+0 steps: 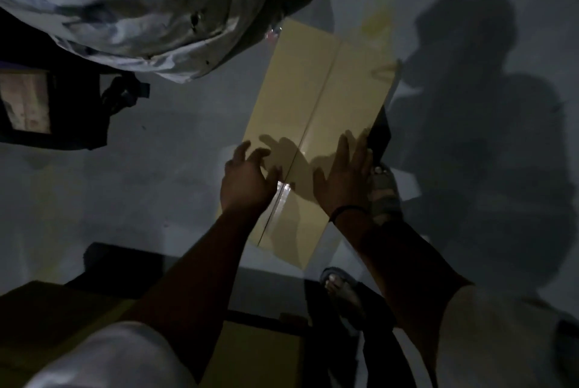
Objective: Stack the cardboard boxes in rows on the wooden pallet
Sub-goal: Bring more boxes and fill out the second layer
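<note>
At the frame's centre, left hand (246, 177) and right hand (343, 179) spread over the cardboard box (326, 74), fingers released, gripping nothing.

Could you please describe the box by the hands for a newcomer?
Look at the grey floor mid-view. A long cardboard box lies there under the left hand and right hand. It alone is lit, with a taped seam; the boxes lower left are dark.
</note>
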Available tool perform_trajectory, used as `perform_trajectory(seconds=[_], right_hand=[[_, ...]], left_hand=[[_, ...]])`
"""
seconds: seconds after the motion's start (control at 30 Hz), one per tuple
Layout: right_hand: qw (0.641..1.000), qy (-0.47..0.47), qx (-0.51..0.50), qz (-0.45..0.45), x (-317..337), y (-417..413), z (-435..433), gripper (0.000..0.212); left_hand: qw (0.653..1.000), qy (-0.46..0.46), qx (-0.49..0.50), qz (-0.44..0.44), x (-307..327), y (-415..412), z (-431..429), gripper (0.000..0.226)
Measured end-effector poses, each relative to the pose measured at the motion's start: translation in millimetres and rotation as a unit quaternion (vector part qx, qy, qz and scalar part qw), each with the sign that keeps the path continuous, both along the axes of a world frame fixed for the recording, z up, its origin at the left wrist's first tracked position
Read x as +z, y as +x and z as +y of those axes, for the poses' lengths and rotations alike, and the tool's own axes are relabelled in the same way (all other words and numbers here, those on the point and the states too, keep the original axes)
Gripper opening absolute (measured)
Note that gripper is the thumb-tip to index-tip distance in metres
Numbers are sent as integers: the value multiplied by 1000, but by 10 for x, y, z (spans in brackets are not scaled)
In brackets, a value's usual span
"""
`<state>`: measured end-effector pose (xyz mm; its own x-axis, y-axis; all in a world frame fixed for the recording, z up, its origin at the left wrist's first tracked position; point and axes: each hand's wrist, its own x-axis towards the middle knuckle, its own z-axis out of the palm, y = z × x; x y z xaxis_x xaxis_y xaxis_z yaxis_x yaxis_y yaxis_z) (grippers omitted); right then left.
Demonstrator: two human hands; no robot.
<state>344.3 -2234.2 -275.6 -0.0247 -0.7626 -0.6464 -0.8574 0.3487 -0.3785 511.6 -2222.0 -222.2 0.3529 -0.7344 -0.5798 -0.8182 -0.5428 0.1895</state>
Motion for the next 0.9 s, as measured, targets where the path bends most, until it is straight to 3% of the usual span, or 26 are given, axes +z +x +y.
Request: perform_trajectory(seconds=[0.13,0.3,0.47,0.67,0.9], right_hand=[[999,-36,8,-1,-254,144,-57,92],[998,-53,-12,-15,-375,93,-81,92],[995,-89,-17,-48,-233,-51,-109,85],[983,-174,58,-13,620,-229,-444,75],[965,-212,154,-13,2471,-413,-729,75]], left_hand=[[999,37,-21,-21,-412,55,-326,62],[997,47,29,59,-709,172,-540,84],[997,41,38,59,-649,156,-476,60],[992,-53,83,78,315,-47,-213,54],[960,-195,175,100,2143,-414,250,44]])
